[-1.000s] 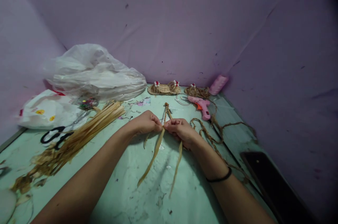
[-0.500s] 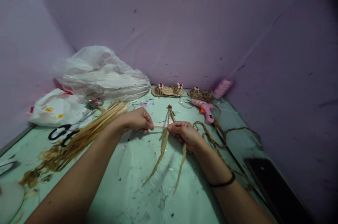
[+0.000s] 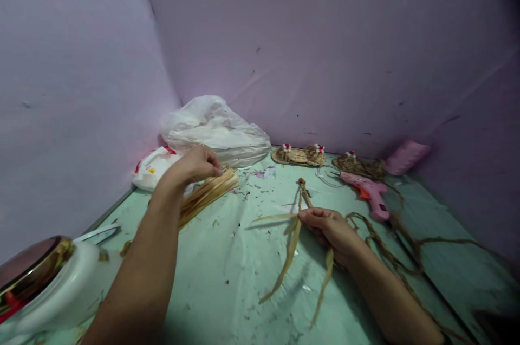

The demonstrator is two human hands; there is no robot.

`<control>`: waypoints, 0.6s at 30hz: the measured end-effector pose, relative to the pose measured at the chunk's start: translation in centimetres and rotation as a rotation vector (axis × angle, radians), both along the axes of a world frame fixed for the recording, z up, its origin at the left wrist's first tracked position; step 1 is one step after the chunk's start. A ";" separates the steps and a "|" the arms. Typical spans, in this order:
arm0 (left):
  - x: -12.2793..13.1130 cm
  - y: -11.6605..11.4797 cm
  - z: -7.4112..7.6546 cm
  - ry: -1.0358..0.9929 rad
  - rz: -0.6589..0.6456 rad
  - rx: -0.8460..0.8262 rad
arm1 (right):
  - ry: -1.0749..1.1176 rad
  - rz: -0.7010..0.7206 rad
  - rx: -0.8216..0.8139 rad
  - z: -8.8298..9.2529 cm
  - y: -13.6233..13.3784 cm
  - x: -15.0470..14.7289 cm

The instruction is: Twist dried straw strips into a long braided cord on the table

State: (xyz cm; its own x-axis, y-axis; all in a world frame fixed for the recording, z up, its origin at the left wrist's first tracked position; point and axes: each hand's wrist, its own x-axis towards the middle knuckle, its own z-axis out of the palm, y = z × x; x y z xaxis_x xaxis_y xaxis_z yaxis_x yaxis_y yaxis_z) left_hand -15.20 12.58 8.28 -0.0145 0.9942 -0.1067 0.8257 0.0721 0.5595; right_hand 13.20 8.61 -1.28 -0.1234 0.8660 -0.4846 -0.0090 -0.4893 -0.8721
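The right hand (image 3: 333, 229) has the twisted cord (image 3: 300, 197) in a pinching grip midway across the surface (image 3: 219, 291), loose strips (image 3: 290, 257) trailing toward the near edge. Nearer the left edge, the left hand (image 3: 197, 164) is curled over the straw bundle (image 3: 207, 197); whether its grip holds anything, I cannot tell.

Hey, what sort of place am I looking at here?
Probably a craft worktable in a room corner: there's a pink glue gun, a bundle of dried strips and a woven, sandal-shaped piece with beads.
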 end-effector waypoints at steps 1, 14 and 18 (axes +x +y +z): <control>0.1 0.4 -0.8 0.036 -0.026 -0.023 | 0.000 -0.003 -0.003 0.1 0.0 0.0; 0.5 1.5 -2.1 0.329 0.056 -0.035 | -0.017 0.008 0.000 -0.1 0.2 -0.1; 4.4 0.4 -1.4 0.268 -0.162 0.028 | 0.009 -0.011 0.016 -0.2 0.1 -0.1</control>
State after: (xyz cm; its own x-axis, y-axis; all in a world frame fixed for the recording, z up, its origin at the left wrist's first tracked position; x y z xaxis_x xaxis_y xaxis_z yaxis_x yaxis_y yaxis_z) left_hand -10.85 12.95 6.85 0.1208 0.9883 -0.0936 0.9435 -0.0850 0.3202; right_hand 13.10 8.72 -1.43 -0.1183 0.8747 -0.4700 -0.0218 -0.4755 -0.8794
